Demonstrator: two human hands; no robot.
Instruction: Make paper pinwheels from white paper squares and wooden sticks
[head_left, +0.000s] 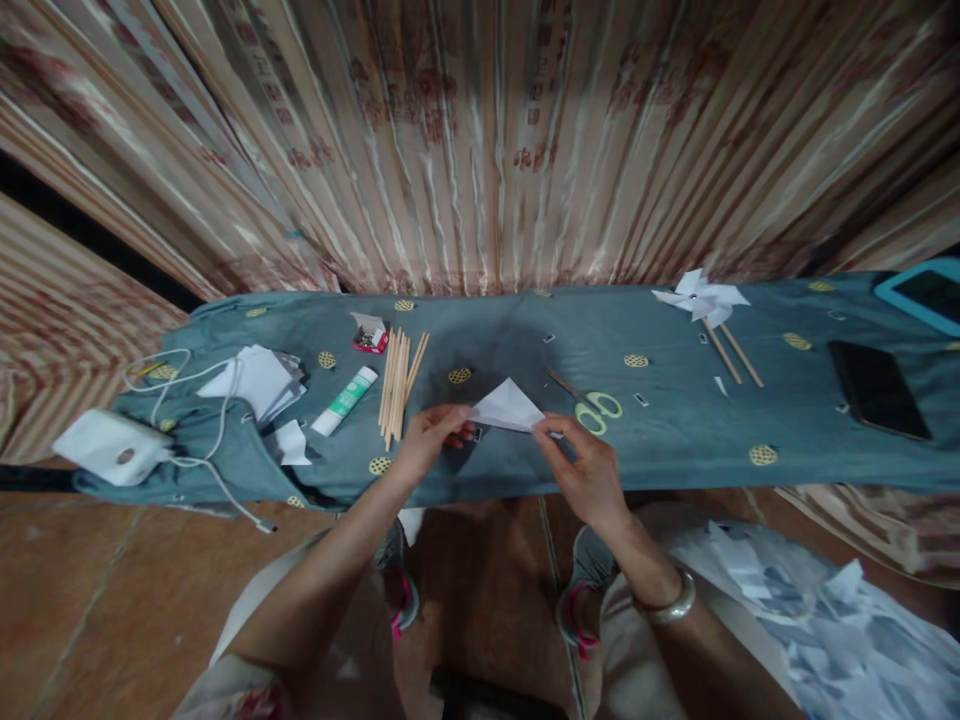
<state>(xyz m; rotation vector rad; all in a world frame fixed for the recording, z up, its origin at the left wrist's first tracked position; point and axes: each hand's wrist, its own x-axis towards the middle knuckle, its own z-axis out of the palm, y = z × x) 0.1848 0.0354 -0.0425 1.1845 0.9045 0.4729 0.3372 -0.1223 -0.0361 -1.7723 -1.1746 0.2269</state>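
Observation:
A white sheet of paper, folded into a triangle with its peak pointing away from me, is held up over the near half of the cloth. My left hand pinches its left corner. At the right corner, the fingers of my right hand are closed on it, and a metal bangle circles that wrist. Just beyond my right hand lie scissors with pale green handles. Wooden sticks rest in a bundle to the left of the paper, beside a green and white glue tube.
A small red box of pins stands behind the sticks. Farther left are stacked paper sheets and a white power bank with cables. Paper pinwheels on sticks, a dark phone and a blue-framed device lie right. A bag of paper pieces sits lower right.

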